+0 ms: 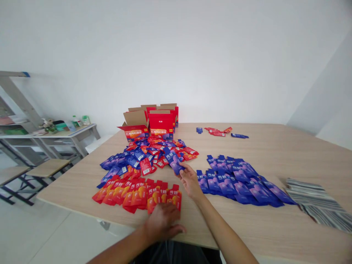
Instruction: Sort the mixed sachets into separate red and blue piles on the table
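Observation:
My right hand (189, 179) holds a blue pouch (173, 160) by its lower end, thumb and fingers closed on it. The pouch tilts up to the left over the mixed pile. My left hand (164, 222) is at the near table edge, thumb spread away from the fingers, which reach over the lower end of the red pouches (139, 192). Those red pouches overlap in a row, printed with orange fruit. Right of my right hand, blue pouches (239, 187) lie overlapping in two rows. A mixed pile of red and blue pouches (145, 156) lies behind the red row.
Open red cartons (161, 126) stand at the back left of the table (275, 146). Several loose red pouches (218, 132) and a blue pouch (239, 135) lie near the wall. A striped cloth (319, 201) is at the right. Stools (49, 168) stand on the left.

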Motion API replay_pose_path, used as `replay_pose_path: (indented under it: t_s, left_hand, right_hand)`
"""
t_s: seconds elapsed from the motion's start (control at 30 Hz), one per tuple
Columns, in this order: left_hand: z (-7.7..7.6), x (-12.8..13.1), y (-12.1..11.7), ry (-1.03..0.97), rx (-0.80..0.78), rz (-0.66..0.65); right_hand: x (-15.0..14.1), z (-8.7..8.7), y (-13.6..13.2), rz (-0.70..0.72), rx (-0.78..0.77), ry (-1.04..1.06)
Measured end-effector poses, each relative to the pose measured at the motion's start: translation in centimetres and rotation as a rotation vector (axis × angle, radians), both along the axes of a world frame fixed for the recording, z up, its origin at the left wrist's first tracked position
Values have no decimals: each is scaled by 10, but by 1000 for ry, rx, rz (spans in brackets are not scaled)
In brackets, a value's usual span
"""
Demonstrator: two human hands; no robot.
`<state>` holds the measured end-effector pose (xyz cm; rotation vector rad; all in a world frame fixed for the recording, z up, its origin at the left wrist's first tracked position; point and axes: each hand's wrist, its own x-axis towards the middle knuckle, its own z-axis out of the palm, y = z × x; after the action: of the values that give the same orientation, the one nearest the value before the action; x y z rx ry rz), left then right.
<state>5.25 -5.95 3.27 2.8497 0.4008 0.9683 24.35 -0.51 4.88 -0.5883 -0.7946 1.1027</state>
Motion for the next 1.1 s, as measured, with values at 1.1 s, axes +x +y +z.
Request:
replay_pose_path:
  t_s: [1.1]
  left_hand:
    - [68, 47, 73, -407, -617, 331]
  right_hand:
    - [-10, 0, 2, -217, 64, -167]
